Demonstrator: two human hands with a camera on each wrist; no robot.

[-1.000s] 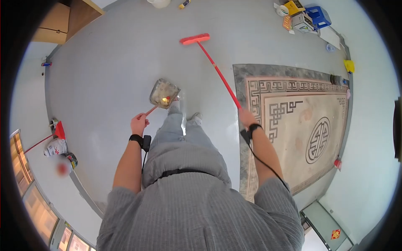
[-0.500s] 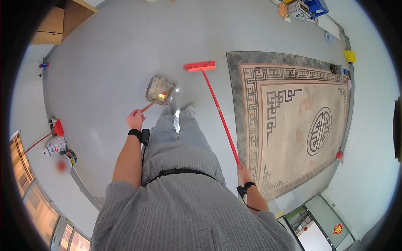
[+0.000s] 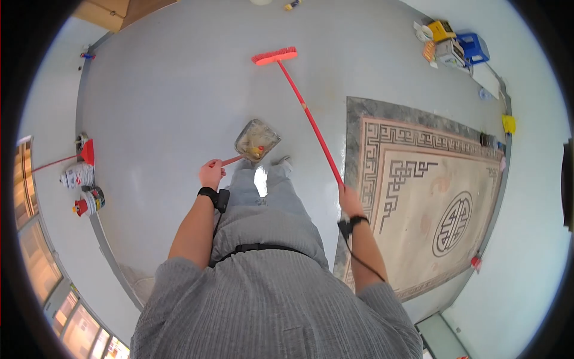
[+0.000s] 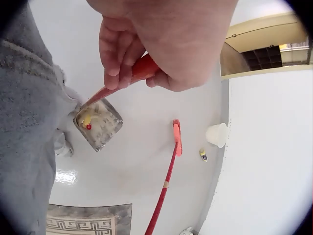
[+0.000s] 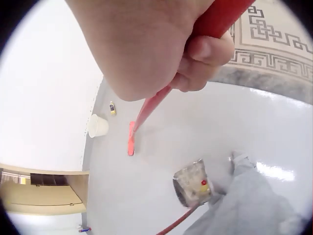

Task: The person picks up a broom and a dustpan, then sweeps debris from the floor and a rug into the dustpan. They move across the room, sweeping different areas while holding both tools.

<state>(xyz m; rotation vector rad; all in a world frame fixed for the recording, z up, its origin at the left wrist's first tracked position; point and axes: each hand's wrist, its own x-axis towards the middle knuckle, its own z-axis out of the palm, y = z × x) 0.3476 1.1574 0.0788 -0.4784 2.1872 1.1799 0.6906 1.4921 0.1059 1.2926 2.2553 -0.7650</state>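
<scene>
My left hand [image 3: 211, 174] grips the red handle of a dustpan [image 3: 257, 140], whose dirty pan sits by my feet with a small red and yellow thing inside. In the left wrist view the fingers of that hand [image 4: 146, 44] curl round the handle. My right hand [image 3: 351, 200] holds the red stick of a broom [image 3: 317, 134]; the broom's pink-red head [image 3: 275, 56] is out in front on the grey floor, apart from the pan. The right wrist view shows the right hand [image 5: 161, 44] closed round the stick.
A patterned rug [image 3: 418, 197] lies at the right. Boxes and a blue stool [image 3: 473, 48] stand at the back right. Along the left wall are a red dustpan [image 3: 88, 152] and containers. A white bucket [image 4: 216, 135] stands beside a small bottle [image 4: 203, 155] near a wall.
Over the last half second the broom head has moved forward, away from my feet, and my right hand has moved forward with the stick. Both hands keep their grip.
</scene>
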